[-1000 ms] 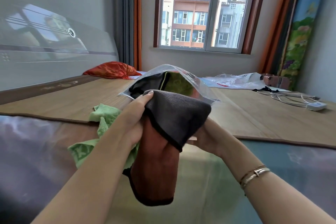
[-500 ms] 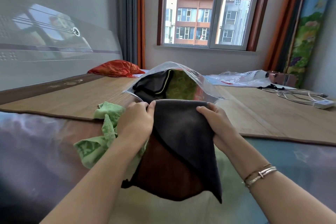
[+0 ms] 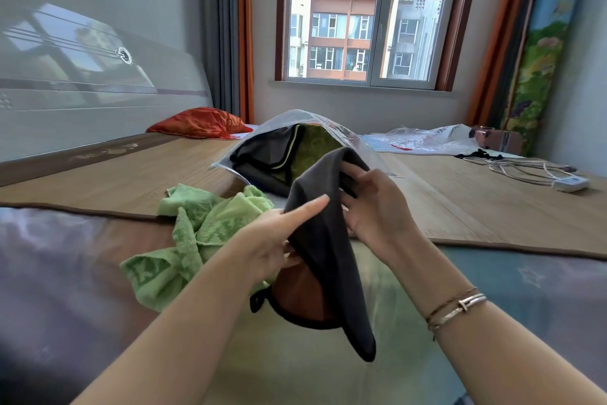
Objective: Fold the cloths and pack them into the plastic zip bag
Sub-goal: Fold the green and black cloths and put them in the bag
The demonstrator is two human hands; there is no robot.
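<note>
A dark grey cloth with a rust-brown inner side [image 3: 328, 240] hangs folded lengthwise in front of me. My right hand [image 3: 371, 204] grips its upper edge, fingers curled round the fabric. My left hand [image 3: 279, 240] lies against the cloth's left side with its index finger straight; the lower fingers go behind the fabric. Behind the cloth a clear plastic zip bag [image 3: 345, 135] stands open on the mat, with a black cloth and a green cloth inside. A crumpled light green towel [image 3: 197, 233] lies to the left of my hands.
A woven bamboo mat [image 3: 476, 201] covers the bed. An orange pillow [image 3: 200, 122] lies by the headboard [image 3: 82, 99]. At the far right are more clear plastic bags [image 3: 423, 138], a white cable with an adapter [image 3: 538, 174] and a small pink box [image 3: 496, 138].
The cloth has been folded narrower and lifted toward the bag. My right hand rose to the cloth's top; my left hand let go of the top edge and now lies along its side.
</note>
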